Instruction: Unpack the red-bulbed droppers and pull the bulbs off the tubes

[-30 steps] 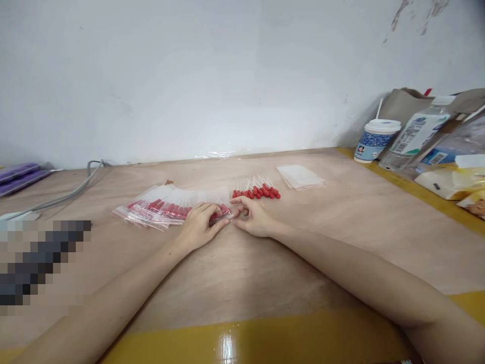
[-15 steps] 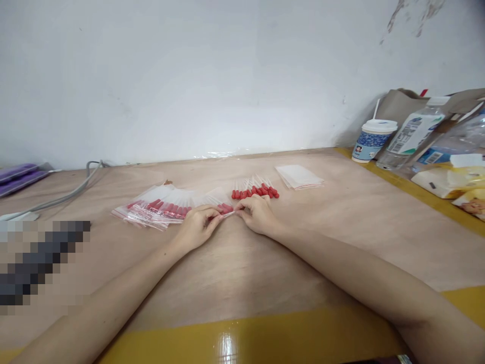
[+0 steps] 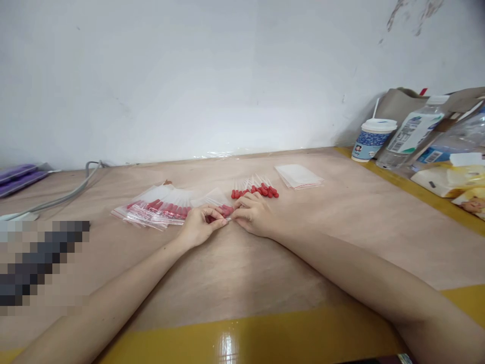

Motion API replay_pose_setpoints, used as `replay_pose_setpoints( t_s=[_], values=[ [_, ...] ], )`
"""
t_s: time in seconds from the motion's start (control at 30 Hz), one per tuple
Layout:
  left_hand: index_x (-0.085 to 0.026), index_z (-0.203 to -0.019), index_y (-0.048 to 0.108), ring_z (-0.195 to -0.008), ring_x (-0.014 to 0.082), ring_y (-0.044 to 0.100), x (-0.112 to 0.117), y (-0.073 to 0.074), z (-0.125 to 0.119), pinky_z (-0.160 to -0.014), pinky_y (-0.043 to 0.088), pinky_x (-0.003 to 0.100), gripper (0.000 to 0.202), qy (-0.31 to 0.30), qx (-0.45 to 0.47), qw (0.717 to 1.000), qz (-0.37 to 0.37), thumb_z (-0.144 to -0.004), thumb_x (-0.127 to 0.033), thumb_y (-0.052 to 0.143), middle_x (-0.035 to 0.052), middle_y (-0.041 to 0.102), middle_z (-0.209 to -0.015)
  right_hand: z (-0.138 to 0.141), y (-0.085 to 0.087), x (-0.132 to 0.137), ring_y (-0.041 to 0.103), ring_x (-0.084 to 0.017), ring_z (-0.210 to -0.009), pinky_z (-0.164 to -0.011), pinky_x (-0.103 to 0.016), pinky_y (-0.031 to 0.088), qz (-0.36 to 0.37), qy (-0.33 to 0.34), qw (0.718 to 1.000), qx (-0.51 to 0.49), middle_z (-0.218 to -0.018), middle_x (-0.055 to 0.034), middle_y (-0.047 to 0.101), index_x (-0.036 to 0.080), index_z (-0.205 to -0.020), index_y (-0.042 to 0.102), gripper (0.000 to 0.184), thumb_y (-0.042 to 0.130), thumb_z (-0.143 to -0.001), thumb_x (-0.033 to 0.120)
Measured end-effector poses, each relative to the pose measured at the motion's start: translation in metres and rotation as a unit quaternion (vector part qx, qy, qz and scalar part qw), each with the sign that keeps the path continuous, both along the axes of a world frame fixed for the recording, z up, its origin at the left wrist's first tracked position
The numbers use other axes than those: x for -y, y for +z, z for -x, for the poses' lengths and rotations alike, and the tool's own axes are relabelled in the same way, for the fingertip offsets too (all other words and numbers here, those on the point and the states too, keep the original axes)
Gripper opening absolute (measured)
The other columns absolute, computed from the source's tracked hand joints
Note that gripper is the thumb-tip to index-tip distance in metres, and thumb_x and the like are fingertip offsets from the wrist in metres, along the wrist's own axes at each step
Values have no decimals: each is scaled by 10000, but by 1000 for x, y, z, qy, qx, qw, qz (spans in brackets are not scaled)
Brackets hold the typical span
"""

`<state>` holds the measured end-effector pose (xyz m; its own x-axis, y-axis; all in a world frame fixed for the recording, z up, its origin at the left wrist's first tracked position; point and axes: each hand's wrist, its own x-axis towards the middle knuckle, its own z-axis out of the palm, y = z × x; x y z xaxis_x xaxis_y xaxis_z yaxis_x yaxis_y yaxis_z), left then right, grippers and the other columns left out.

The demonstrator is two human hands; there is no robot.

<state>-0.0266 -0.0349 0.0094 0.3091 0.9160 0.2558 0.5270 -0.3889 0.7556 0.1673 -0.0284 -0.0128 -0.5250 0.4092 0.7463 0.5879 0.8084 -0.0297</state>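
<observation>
My left hand (image 3: 199,226) and my right hand (image 3: 253,215) meet at the middle of the table, both pinching the near edge of a small clear zip bag (image 3: 220,206) with red-bulbed droppers inside. Left of it lies a fanned row of filled clear bags (image 3: 157,207) with red contents. Just behind my right hand lies a loose bunch of red-bulbed droppers (image 3: 255,188). A small stack of empty clear bags (image 3: 299,176) lies further back right.
The table (image 3: 242,263) is covered in brown paper with a yellow tape edge. At the right stand a lidded paper cup (image 3: 373,139), a plastic bottle (image 3: 409,132) and packets. A grey cable (image 3: 71,189) and purple items lie at the far left.
Both hands have stayed together on the bag, with the fingers shifting slightly along its edge. The view has moved a little.
</observation>
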Motion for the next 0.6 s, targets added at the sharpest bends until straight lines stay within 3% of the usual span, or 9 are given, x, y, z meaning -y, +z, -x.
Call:
replay_pose_setpoints(
  t_s=[0.13, 0.43, 0.6],
  values=[
    [-171, -629, 663, -780, 196, 609, 2, 2, -2, -684, 469, 316, 227, 12, 13, 1000, 9, -600, -393, 707, 59, 665, -847, 0, 1, 0, 454, -148, -789, -696, -315, 246, -22, -8, 1000, 9, -838, 3, 630, 230, -753, 657, 146, 532, -795, 168],
    [-157, -650, 654, -718, 178, 608, 3, 0, -3, -641, 480, 303, 234, 12, 12, 1000, 8, -621, -386, 692, 55, 667, -803, 6, 2, 2, 440, -166, -830, -712, -335, 237, 16, -45, 998, 45, -880, -16, 621, 222, -784, 651, 154, 505, -834, 222],
    [-188, -705, 669, -803, 189, 610, 8, 2, -8, -734, 483, 333, 223, 13, -53, 995, -78, -760, -378, 565, 52, 668, -874, 6, 3, 4, 435, -171, -831, -719, -340, 245, 3, -42, 997, 63, -876, -34, 619, 199, -784, 637, 178, 471, -850, 195]
  ],
)
